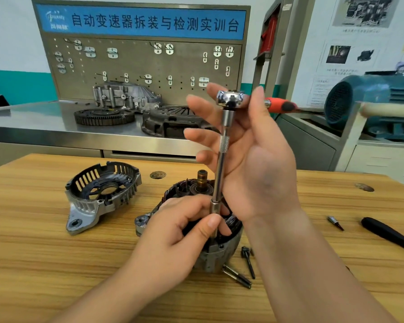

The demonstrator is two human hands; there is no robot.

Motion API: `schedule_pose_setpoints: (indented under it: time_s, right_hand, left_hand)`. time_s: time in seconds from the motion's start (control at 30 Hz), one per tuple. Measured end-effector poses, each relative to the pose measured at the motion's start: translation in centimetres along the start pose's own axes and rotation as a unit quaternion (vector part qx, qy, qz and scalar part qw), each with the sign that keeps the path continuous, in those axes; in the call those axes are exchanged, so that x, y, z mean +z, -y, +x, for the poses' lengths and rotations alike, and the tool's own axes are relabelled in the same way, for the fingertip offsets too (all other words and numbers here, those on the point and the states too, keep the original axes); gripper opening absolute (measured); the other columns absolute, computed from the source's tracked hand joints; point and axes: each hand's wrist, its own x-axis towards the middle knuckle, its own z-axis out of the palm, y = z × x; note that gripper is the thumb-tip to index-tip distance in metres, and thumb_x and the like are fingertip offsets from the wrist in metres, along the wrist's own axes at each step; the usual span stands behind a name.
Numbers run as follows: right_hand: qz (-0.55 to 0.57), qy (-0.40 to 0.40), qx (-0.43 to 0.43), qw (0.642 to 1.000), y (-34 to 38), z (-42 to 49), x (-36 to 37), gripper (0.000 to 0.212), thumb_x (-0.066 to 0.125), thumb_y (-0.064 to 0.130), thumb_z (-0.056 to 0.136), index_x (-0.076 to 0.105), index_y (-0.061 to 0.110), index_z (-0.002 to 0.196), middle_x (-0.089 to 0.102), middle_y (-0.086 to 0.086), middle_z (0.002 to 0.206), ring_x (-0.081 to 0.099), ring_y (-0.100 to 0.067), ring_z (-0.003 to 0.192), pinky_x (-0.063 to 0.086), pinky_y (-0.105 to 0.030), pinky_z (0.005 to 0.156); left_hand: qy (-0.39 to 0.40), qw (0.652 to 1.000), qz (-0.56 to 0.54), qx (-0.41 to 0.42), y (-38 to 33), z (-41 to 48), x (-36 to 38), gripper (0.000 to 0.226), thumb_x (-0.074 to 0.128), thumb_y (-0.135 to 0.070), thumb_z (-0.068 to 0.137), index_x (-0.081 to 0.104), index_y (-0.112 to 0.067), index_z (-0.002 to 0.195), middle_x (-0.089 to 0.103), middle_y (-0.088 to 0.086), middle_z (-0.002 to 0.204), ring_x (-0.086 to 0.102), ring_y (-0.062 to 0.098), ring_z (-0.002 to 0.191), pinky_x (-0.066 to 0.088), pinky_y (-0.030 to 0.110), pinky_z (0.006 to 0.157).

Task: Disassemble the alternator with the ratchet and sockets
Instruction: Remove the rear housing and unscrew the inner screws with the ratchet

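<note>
The alternator body [217,255] stands upright on the wooden table [44,252], its copper slip-ring shaft [202,178] pointing up. A chrome ratchet head [230,99] with a red handle [280,106] tops a long extension bar [222,159] that runs down into the alternator. My left hand [180,227] pinches the bar's lower end, at the socket, between thumb and fingers. My right hand [254,169] is spread behind the bar with straight fingers; the ratchet head sits between its thumb and index finger. The removed end cover [98,197] lies to the left.
Two loose bolts [237,276] lie at the alternator's right foot. A small bit [335,222] and a black handle [387,234] lie at the right. Behind, a steel bench holds a flywheel [104,116], a clutch cover [168,122] and a casing [126,94].
</note>
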Motion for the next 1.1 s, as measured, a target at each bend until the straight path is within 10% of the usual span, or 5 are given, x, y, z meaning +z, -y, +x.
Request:
schedule_pose_setpoints:
  time_s: [0.23, 0.5, 0.73, 1.1]
  right_hand:
    - [-0.132, 0.032, -0.145, 0.98, 0.17, -0.24, 0.63, 0.023, 0.048, 0.018, 0.093, 0.061, 0.019, 0.112, 0.067, 0.002, 0.113, 0.069, -0.018, 0.077, 0.052, -0.024, 0.053]
    - [0.007, 0.018, 0.039, 0.999, 0.41, -0.01, 0.1, 0.045, 0.032, 0.041, 0.1, 0.058, 0.007, 0.116, 0.074, -0.002, 0.091, 0.066, -0.013, 0.057, 0.047, -0.02, 0.046]
    - [-0.117, 0.026, -0.119, 0.986, 0.31, -0.2, 0.55, 0.024, 0.05, 0.018, 0.092, 0.063, 0.021, 0.113, 0.067, 0.0, 0.115, 0.067, -0.019, 0.087, 0.052, -0.024, 0.056]
    - [-0.069, 0.012, -0.039, 0.997, 0.04, -0.28, 0.46, 0.031, 0.043, 0.038, 0.096, 0.061, 0.024, 0.117, 0.07, -0.015, 0.109, 0.068, -0.015, 0.071, 0.051, -0.022, 0.05]
  left_hand:
    - [-0.007, 1.0, -0.02, -0.02, 0.36, -0.01, -0.03, 0.027, 0.05, -0.044, 0.082, 0.066, -0.023, 0.084, 0.072, -0.013, 0.079, 0.067, 0.016, 0.085, 0.047, 0.045, 0.086]
    - [0.0, 1.0, -0.01, 0.005, 0.15, 0.02, 0.08, 0.024, 0.048, -0.043, 0.086, 0.067, -0.03, 0.081, 0.07, -0.013, 0.079, 0.065, 0.012, 0.082, 0.044, 0.038, 0.077]
    - [-0.014, 1.0, -0.009, -0.02, 0.16, -0.02, 0.02, 0.025, 0.05, -0.045, 0.081, 0.067, -0.027, 0.078, 0.072, -0.014, 0.077, 0.066, 0.015, 0.083, 0.046, 0.05, 0.087]
    - [-0.023, 1.0, -0.008, -0.004, 0.23, -0.07, 0.15, 0.024, 0.051, -0.043, 0.082, 0.068, -0.027, 0.077, 0.072, -0.011, 0.077, 0.066, 0.016, 0.081, 0.047, 0.045, 0.08]
